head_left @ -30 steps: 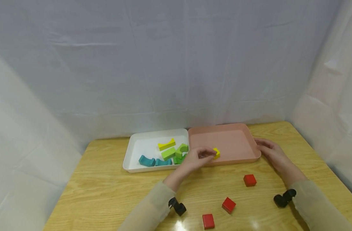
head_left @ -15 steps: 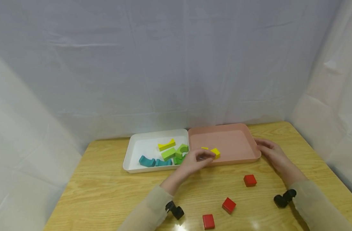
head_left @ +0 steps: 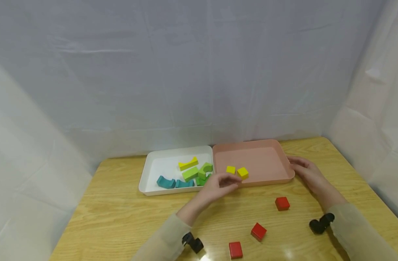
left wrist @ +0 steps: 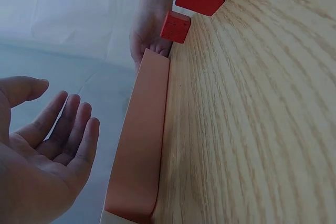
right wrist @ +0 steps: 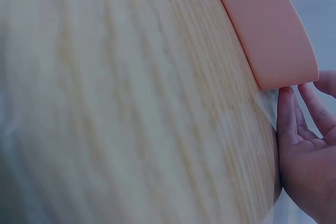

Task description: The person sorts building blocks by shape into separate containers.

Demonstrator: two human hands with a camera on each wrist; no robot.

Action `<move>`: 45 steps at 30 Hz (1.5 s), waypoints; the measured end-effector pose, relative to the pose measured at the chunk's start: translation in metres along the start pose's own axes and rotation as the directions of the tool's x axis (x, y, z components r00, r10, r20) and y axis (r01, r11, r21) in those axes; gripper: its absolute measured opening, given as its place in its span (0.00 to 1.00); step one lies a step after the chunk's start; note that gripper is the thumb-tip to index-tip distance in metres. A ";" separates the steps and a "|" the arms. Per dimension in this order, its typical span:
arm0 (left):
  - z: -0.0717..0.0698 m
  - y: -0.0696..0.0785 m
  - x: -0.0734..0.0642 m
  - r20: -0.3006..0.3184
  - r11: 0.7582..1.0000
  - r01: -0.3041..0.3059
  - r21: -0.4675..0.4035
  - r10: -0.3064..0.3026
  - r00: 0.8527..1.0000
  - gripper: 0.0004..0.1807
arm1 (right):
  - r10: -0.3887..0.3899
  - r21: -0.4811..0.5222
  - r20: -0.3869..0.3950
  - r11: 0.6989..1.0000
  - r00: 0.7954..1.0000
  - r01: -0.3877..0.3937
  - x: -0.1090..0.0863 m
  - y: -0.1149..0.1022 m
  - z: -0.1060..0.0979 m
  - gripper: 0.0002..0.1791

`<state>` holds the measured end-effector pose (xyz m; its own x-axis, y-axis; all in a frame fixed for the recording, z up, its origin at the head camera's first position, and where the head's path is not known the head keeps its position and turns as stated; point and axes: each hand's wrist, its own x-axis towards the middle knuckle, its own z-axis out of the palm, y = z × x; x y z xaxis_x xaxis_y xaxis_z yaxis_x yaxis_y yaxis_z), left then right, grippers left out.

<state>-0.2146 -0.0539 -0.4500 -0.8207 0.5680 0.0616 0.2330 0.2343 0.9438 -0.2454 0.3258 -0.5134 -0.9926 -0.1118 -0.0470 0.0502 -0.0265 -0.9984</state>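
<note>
Evidently, the left hand (head_left: 220, 186) had hold of nothing: below the centre of the head view it hung about the near left corner of the pink tray (head_left: 261, 159), thumb and fingers gently curved, with a wide gap between them. The left yellow cube (head_left: 231, 169) and the right yellow cube (head_left: 243, 173) lay just behind it, slightly apart, in the tray's lower left part; whether a fingertip touched the right one could not be told. Right of centre, the right hand (head_left: 308, 173) gripped nothing either, its relaxed fingers against the tray's right end. That light contact looked like a useful brace, best kept soft so the tray would not be shoved into the white tray (head_left: 163, 165). Good handling of the cubes seemed to call for lifting the left hand straight up over the near wall, fingers parted, lest a knuckle nudge either cube, and for keeping the forearms off the red cubes (head_left: 258, 232) at lower right.
</note>
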 end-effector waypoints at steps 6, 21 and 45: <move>-0.001 0.000 -0.007 0.011 1.000 -0.008 0.003 0.008 1.000 0.15 | -0.033 0.039 0.015 0.999 0.999 0.033 -0.001 0.002 0.000 0.18; 0.002 -0.013 -0.023 0.066 1.000 0.026 0.012 -0.027 0.997 0.14 | -0.038 0.061 0.012 0.997 0.999 0.038 -0.002 -0.001 0.003 0.18; 0.008 -0.028 -0.043 0.175 0.996 0.051 -0.077 -0.036 0.984 0.17 | -0.041 0.055 0.023 0.998 0.999 0.040 -0.003 -0.001 0.001 0.18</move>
<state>-0.1824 -0.0787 -0.4819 -0.7244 0.6887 -0.0307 0.1503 0.2012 0.9680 -0.2423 0.3248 -0.5126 -0.9911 -0.1333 -0.0051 0.0166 -0.0853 -0.9962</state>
